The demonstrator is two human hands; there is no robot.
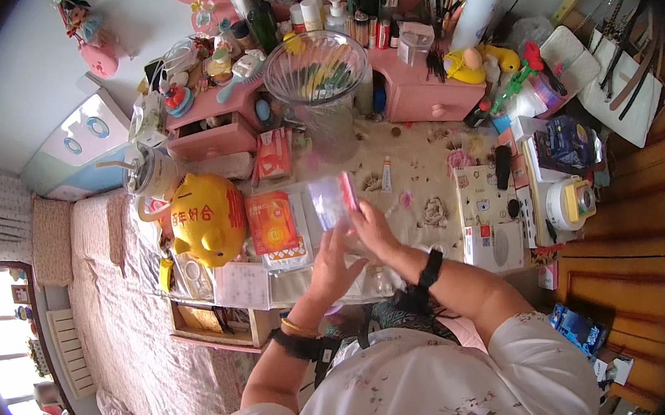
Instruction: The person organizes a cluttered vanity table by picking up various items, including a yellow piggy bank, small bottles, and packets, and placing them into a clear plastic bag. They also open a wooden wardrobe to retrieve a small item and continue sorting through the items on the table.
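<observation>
A flat packet [330, 200], purple and white with a red edge and blurred, is held up over the table. My right hand [373, 230] grips its right edge between thumb and fingers. Just below the packet is my left hand [332, 266], its fingers apart near the lower edge; whether they touch it cannot be told. Left of my hands an orange packet [273, 223] lies on white packets, beside a yellow pig-shaped bank [208, 219]. Beyond the held packet lie a small white and orange tube [387, 174] and a red packet [273, 155].
A ribbed clear vase [322, 105] holding slim packets stands at the back between pink drawers [436, 99] crowded with bottles and brushes. Boxes [493, 248] are at the right. A lidded cup [149, 172] stands left, and an open drawer [217, 329] juts from the near left edge.
</observation>
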